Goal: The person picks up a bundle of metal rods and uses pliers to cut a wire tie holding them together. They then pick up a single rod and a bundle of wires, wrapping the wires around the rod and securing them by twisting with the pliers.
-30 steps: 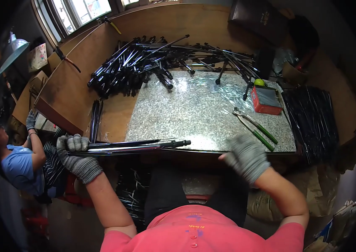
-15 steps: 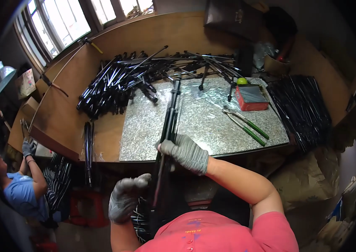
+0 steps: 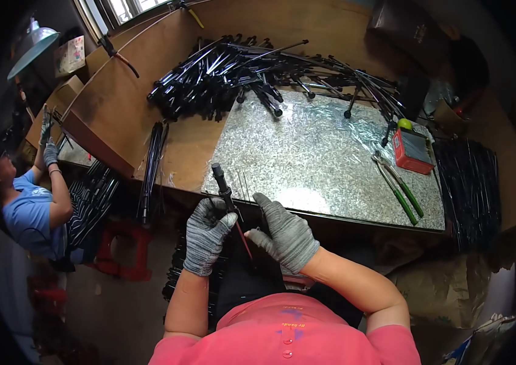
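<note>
Between my two grey-gloved hands, at the near edge of the table, stands a black rod (image 3: 220, 180) with a thick ribbed top end; it resembles an umbrella frame. My left hand (image 3: 205, 242) is closed round it below that end, thumb across the front. A reddish thin length runs down from the grip toward my lap. Just to the right is my right hand (image 3: 288, 236), its thumb and fingers apart on the rod's right side. A few thin wires show above its fingertips; what they belong to is unclear.
A speckled stone slab (image 3: 306, 164) covers the tabletop. Behind it lies a pile of black rods (image 3: 209, 82). Green-handled pliers (image 3: 401, 191) and a red box (image 3: 412, 153) sit at the right, beside a black bundle (image 3: 470, 188). A co-worker (image 3: 35, 207) sits at the left.
The bundle of black rods over the slab has left my right hand. My left hand, earlier empty, now grips a rod. The view has shifted, and the co-worker's hands are raised.
</note>
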The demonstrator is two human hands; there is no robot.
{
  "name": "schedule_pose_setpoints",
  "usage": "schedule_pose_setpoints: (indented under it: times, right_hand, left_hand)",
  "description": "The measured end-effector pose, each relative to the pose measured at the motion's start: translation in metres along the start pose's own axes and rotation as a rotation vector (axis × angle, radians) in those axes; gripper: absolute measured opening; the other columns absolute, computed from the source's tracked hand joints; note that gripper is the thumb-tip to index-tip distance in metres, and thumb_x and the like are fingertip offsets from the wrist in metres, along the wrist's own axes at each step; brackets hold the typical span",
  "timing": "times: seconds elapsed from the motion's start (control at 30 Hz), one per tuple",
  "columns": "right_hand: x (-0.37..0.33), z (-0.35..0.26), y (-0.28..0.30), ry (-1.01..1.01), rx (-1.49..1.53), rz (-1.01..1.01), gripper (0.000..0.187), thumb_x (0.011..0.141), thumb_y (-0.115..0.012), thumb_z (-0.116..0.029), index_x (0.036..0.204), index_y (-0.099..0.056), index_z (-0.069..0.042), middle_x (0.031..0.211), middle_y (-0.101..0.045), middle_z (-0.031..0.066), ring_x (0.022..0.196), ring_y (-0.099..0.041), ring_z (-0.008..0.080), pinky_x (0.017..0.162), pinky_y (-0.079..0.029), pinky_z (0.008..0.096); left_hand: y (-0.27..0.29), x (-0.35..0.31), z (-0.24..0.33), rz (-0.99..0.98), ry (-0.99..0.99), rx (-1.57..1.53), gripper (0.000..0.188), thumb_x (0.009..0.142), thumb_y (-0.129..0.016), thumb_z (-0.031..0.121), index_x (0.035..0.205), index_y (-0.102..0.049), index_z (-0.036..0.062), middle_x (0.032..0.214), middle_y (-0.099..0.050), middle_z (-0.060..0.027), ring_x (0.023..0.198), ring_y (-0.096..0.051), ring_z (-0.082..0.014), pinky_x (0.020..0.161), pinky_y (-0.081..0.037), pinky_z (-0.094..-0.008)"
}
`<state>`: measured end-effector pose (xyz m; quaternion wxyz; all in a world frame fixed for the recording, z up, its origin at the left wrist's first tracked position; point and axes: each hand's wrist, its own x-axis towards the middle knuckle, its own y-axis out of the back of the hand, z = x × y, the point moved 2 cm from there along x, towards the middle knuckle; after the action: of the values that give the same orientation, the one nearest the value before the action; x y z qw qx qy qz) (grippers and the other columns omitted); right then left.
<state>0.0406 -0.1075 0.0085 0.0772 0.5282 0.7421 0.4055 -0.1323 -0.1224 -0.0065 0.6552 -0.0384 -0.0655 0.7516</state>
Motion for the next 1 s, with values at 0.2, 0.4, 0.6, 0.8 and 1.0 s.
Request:
schedule_pose_setpoints:
  times: [0.2, 0.4, 0.6, 0.8, 1.0]
  right_hand:
    - [0.006, 0.013, -0.019, 0.086, 0.381, -0.017, 0.052, 0.085, -0.058, -0.028, 0.126, -0.039, -0.002, 0.091, -0.059, 0.0210, 0.082, -0.060, 0.0378, 0.068, -0.049, 0.0416]
    - [-0.006, 0.026, -0.049, -0.028, 0.123, -0.299, 0.036, 0.087, -0.052, -0.020, 0.117, -0.044, -0.002, 0.080, -0.059, 0.0236, 0.072, -0.059, 0.0404, 0.061, -0.048, 0.0453]
    - [-0.012, 0.015, -0.051, -0.093, 0.176, -0.209, 0.030, 0.089, -0.048, -0.019, 0.112, -0.047, 0.000, 0.071, -0.058, 0.0230, 0.062, -0.057, 0.0416, 0.055, -0.046, 0.0475]
    - [-0.013, 0.005, -0.050, -0.167, 0.095, -0.184, 0.028, 0.090, -0.047, -0.017, 0.112, -0.048, -0.001, 0.068, -0.058, 0.0226, 0.061, -0.057, 0.0409, 0.053, -0.046, 0.0480]
    - [-0.011, 0.012, -0.052, -0.145, -0.015, -0.232, 0.018, 0.088, -0.047, -0.016, 0.102, -0.050, -0.004, 0.073, -0.061, 0.0210, 0.063, -0.061, 0.0362, 0.054, -0.048, 0.0462]
  left_hand:
    - [-0.009, -0.001, 0.003, -0.036, -0.073, 0.020, 0.038, 0.077, -0.065, -0.002, 0.113, -0.052, 0.0042, 0.100, -0.061, -0.0056, 0.093, -0.058, -0.0130, 0.082, -0.047, -0.0271]
    - [-0.014, -0.003, 0.004, -0.055, -0.100, 0.069, 0.052, 0.077, -0.063, -0.003, 0.126, -0.046, 0.0047, 0.109, -0.058, -0.0062, 0.099, -0.057, -0.0151, 0.084, -0.046, -0.0276]
    - [-0.018, -0.008, 0.008, -0.006, -0.158, 0.085, 0.061, 0.080, -0.062, -0.002, 0.135, -0.037, 0.0065, 0.109, -0.061, -0.0068, 0.098, -0.057, -0.0125, 0.084, -0.046, -0.0257]
    - [-0.017, -0.012, 0.013, 0.051, -0.236, 0.293, 0.059, 0.080, -0.062, -0.002, 0.134, -0.039, 0.0062, 0.105, -0.062, -0.0073, 0.095, -0.057, -0.0108, 0.082, -0.047, -0.0247]
    - [-0.016, -0.013, 0.015, 0.031, -0.154, 0.272, 0.065, 0.079, -0.059, -0.005, 0.137, -0.034, 0.0063, 0.120, -0.054, -0.0056, 0.105, -0.056, -0.0157, 0.088, -0.045, -0.0282]
